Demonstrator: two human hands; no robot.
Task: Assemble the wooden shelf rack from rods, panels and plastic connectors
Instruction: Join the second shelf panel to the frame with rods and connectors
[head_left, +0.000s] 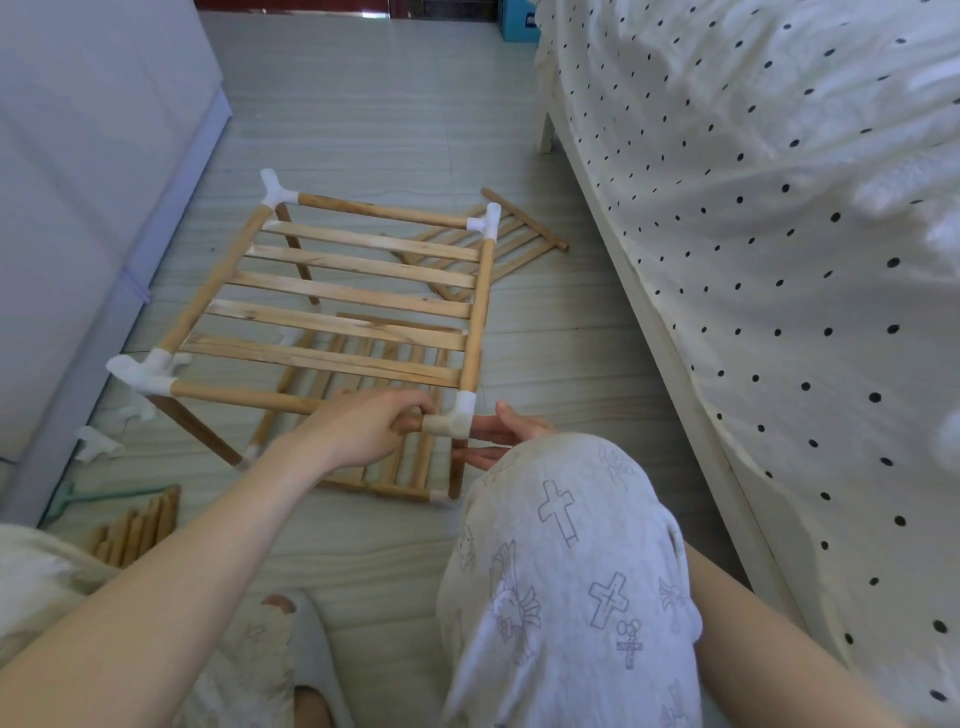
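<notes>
Writing: blue box (521, 21) far off, lettering unreadable.
Left hand (371, 423): fingers curled round near rod (244, 396), beside corner connector (451, 420).
Right hand (506, 435): fingers straight, relaxed, just right of connector.

left hand (363, 428) grips front rod (244, 397) | right hand (506, 434) open beside corner connector (452, 421)

No readable text, blue box (519, 21) at top edge bears white marks, too blurred to read
</notes>
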